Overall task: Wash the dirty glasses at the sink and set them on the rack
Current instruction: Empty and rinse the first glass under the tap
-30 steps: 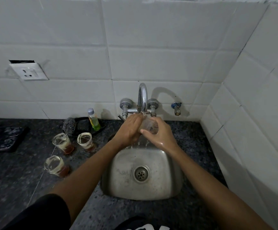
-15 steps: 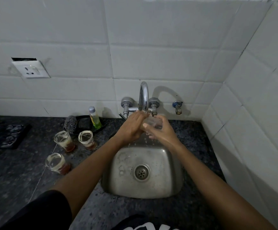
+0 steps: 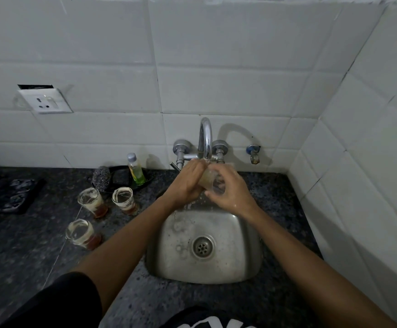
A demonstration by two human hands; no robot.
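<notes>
The head view shows one glass [image 3: 210, 183] tilted under the tap [image 3: 205, 138], above the sink [image 3: 204, 247] at its 12 o'clock edge. The right hand [image 3: 230, 192] wraps its fingers round the glass; the left hand [image 3: 188, 183] curls against the glass's left side, rubbing. Since a second ago both hands have shifted slightly and the glass has tipped further, so the rinsing is judged ongoing, not finished. Three dirty glasses [image 3: 93, 201] wait on the worktop [image 3: 26, 245] at the sink's 9 to 10 o'clock. No rack is in view.
</notes>
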